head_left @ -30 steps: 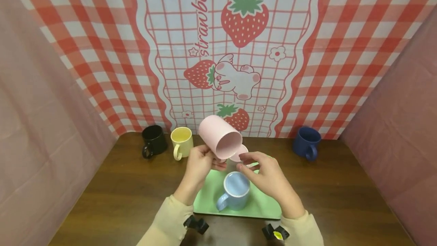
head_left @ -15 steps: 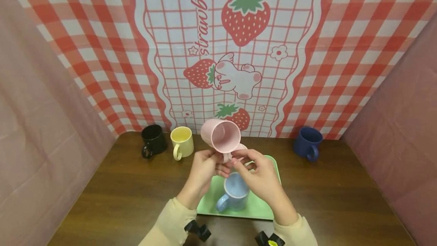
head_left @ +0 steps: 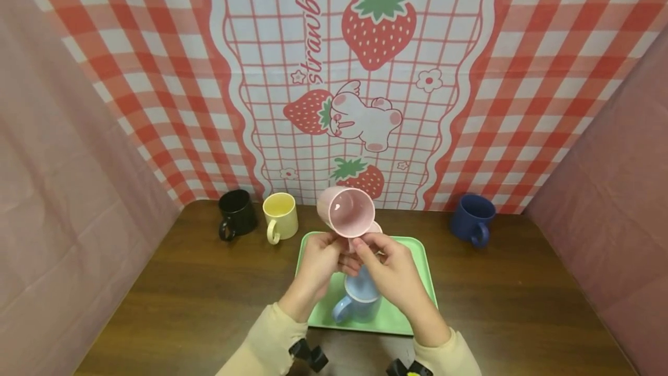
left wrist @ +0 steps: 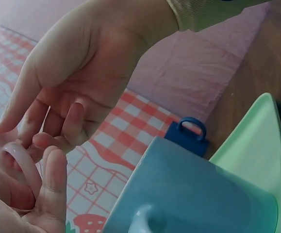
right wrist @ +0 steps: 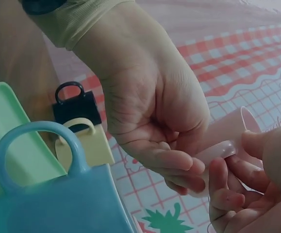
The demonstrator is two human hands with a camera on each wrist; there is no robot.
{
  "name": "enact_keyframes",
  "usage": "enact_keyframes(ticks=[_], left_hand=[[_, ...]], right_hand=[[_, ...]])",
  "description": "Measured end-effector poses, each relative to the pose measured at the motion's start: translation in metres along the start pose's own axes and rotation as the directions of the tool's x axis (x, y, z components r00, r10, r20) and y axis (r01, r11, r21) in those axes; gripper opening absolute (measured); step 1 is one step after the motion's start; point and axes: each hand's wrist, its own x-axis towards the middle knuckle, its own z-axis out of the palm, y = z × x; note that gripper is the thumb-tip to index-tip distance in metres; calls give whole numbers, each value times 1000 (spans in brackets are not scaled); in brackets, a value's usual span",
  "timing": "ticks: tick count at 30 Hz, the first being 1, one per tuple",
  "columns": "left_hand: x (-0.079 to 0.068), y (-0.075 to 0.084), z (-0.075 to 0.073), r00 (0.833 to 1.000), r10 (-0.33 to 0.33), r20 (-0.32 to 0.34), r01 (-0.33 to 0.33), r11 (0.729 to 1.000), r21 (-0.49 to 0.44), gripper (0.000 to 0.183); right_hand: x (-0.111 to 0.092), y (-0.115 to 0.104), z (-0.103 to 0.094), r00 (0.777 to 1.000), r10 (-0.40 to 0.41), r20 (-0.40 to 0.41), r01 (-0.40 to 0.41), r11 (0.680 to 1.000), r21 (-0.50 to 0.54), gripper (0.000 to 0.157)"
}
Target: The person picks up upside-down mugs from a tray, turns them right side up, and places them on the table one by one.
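Observation:
Both hands hold a pink mug on its side above the tray, its mouth turned toward me and its handle pointing down. My left hand is at the left of the handle, with fingers curled beneath it. From the right, my right hand has its thumb up against the handle. In the right wrist view, the handle sits between the fingers of both hands. A light blue mug stands upright on a green tray just below, partly covered by my hands.
A pink rounded edge shows behind the held mug, mostly hidden. At the back left stand a black mug and a yellow mug. A navy mug is at the back right, before the checked strawberry cloth.
The pink mug has turned so that its mouth faces me instead of the lower right, and it has lowered slightly. My right hand has moved left onto its handle.

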Motion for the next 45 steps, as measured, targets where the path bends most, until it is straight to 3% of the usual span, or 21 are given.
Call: enact_keyframes(ticks=[15,20,29,40,45], left_hand=[[-10,-2,17,991,-107,76,106,994,19,29],[-10,-8,19,987,-125,101,123,992,29,31],[-10,-8,18,992,-89,89,86,996,39,35],[-10,-1,15,991,-60,116,51,996,74,33],[-10,3,11,985,-38,171,21,994,104,36]], right_hand=[[1,-6,-7,981,184,63,-193,959,208,17],[2,-4,-10,983,172,70,-183,961,207,19],[2,-3,-8,986,157,53,-165,960,226,19],[1,0,-7,998,55,33,-61,978,202,16],[1,2,-8,1000,1,6,-2,984,178,14]])
